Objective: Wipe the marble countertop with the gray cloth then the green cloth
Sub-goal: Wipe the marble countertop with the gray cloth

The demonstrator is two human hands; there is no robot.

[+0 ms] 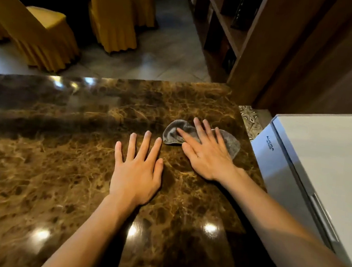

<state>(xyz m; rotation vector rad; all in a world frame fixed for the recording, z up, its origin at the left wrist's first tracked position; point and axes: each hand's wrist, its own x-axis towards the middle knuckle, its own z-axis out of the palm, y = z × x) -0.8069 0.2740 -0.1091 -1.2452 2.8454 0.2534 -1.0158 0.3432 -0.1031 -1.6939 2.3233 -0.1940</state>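
The brown marble countertop (46,162) fills the lower part of the head view. A crumpled gray cloth (171,134) lies on it toward the right edge. My right hand (207,151) presses flat on top of the cloth, fingers spread, covering its middle. My left hand (137,168) rests palm down on the bare marble just left of the cloth, fingers apart, holding nothing. No green cloth is in view.
A white chest freezer (325,163) stands close against the counter's right edge. Beyond the far edge are a tiled floor, chairs in yellow covers (39,36) and a dark wooden shelf unit (230,29).
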